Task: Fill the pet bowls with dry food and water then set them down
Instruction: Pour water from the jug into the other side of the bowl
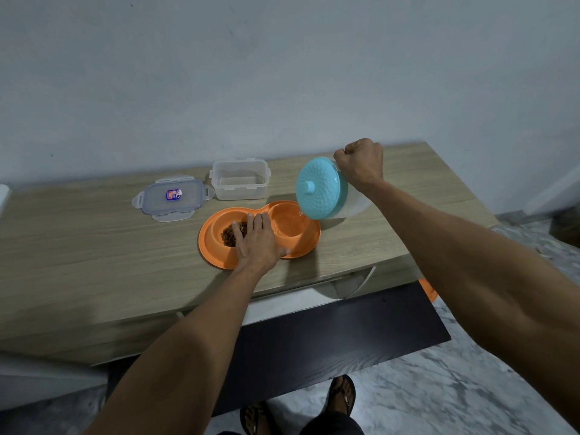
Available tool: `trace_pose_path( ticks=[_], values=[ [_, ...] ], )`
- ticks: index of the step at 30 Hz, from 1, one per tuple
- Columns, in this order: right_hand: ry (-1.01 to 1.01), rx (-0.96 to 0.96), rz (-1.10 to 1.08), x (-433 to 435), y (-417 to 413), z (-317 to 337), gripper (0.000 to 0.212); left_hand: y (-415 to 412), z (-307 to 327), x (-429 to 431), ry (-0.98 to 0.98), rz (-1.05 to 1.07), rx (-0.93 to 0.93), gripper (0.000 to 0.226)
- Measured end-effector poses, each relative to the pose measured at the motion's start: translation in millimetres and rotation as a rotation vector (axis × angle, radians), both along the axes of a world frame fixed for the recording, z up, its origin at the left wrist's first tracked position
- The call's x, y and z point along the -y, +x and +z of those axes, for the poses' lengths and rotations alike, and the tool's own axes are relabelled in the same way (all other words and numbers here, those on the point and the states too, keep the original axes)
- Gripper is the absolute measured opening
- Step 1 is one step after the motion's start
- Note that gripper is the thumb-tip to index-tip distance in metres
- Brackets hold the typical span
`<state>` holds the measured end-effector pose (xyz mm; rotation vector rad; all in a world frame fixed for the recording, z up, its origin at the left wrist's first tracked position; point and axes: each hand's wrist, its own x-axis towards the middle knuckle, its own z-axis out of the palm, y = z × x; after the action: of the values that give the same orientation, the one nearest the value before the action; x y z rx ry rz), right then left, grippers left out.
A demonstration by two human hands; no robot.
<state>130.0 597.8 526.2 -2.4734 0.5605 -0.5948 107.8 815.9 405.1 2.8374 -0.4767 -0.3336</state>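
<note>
**Observer:** Where do things stand?

**Me:** My right hand [359, 164] is fisted tight on the handle of the jug [326, 189], tipped hard over with its teal lid facing me, spout above the right well of the orange double bowl [282, 246]. My left hand [255, 240] lies flat and open on the middle of the bowl, fingers reaching over the dry food [230, 233] in the left well. It pins the bowl and grips nothing. The bowl sits near the front edge of the tabletop [94, 246], right of centre.

**Observer:** Risks?

**Me:** Tilted this steeply, I judge the lid could slip and the water come in a rush. It would overshoot the rim, or cross the ridge and soak the food and my fingers. How full the right well is, I can't tell.

**Observer:** Anything else?

**Me:** The empty food box [240, 180] and its lid [172, 196] lie near the back edge, clear of splash. Carrying a brimming bowl down later would slop.
</note>
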Motion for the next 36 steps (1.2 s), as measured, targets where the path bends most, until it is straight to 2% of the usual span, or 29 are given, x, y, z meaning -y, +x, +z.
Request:
trace_pose_path(
  ticks=[36],
  values=[
    [-0.015, 0.022, -0.007, -3.4, 1.3, 3.3, 0.047, 0.2, -2.3, -1.9, 0.001, -0.019, 0.019, 0.104]
  ],
)
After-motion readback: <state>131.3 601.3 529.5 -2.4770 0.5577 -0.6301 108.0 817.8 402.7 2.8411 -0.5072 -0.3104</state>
